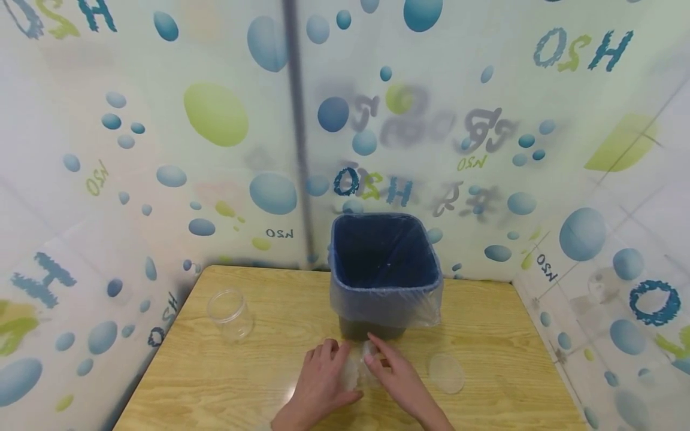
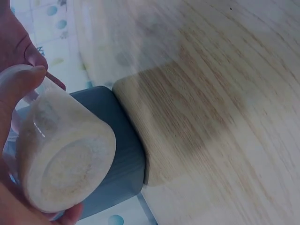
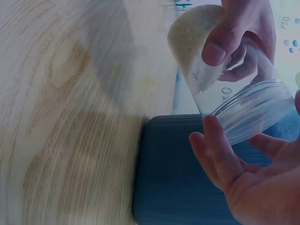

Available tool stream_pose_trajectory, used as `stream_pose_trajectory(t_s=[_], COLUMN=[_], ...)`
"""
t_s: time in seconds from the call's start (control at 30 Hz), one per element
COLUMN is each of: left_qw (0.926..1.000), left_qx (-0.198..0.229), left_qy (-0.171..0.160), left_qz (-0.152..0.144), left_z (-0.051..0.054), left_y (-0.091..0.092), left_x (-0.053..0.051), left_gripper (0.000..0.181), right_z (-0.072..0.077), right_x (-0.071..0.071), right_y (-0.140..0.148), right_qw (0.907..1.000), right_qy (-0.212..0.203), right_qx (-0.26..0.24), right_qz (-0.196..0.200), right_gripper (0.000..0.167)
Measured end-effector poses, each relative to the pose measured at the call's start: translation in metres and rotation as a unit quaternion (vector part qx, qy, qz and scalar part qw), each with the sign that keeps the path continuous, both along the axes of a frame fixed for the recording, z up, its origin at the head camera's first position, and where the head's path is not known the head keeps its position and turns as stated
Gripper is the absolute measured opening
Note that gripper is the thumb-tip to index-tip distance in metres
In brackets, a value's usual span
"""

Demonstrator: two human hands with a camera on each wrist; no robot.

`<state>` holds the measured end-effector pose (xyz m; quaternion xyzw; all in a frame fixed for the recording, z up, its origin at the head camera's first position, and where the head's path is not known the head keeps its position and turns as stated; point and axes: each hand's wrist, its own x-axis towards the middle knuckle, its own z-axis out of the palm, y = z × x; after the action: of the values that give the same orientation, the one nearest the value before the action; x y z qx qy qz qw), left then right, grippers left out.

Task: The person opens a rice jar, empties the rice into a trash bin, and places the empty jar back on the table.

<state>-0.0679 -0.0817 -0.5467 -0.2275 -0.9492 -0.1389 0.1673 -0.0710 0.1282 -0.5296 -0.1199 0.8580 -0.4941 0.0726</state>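
Note:
My left hand (image 1: 322, 383) grips a clear plastic jar (image 3: 194, 51) partly filled with off-white grains or powder. In the left wrist view its round base (image 2: 70, 164) faces the camera, and the jar is tilted. At the other end, my right hand (image 3: 262, 187) holds the clear ridged rim (image 3: 255, 112) with its fingers and thumb on either side. Whether a lid covers that end I cannot tell. In the head view the hands partly hide the jar, in front of the dark blue bin (image 1: 372, 329), with my right hand (image 1: 401, 380) on the right.
A see-through bag (image 1: 388, 305) lines the bin, folded over its rim. To the left on the wooden table (image 1: 269, 299) stands another clear jar (image 1: 230, 314). A clear round disc, like a lid (image 1: 446, 373), lies at the right. Patterned curtains (image 1: 215, 114) surround the table.

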Motion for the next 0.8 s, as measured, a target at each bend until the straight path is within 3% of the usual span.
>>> stream_pose_trajectory(t_s=[0.1, 0.33, 0.43, 0.57, 0.8], left_qw=[0.9997, 0.9991, 0.9981, 0.9979, 0.9983], left_qx=[0.004, 0.024, 0.029, 0.031, 0.02], left_qy=[0.024, 0.033, 0.05, 0.047, 0.05], left_qz=[0.003, -0.005, -0.019, -0.031, -0.023], left_z=[-0.002, -0.009, -0.013, -0.015, -0.018], left_y=[0.003, 0.006, 0.006, 0.004, 0.005], left_x=[0.001, 0.003, 0.002, 0.001, 0.001], left_gripper=[0.09, 0.097, 0.102, 0.108, 0.102], right_z=[0.001, 0.003, 0.003, 0.003, 0.002], right_x=[0.0, -0.002, -0.002, -0.004, -0.005], right_y=[0.001, 0.004, 0.005, 0.007, 0.003], right_qw=[1.0, 0.9986, 0.9984, 0.9984, 0.9968], right_qy=[-0.004, -0.027, -0.012, 0.011, 0.07], right_qx=[0.003, -0.04, -0.047, -0.04, -0.005], right_qz=[-0.003, -0.021, -0.028, -0.039, -0.04], right_gripper=[0.058, 0.061, 0.059, 0.056, 0.048])
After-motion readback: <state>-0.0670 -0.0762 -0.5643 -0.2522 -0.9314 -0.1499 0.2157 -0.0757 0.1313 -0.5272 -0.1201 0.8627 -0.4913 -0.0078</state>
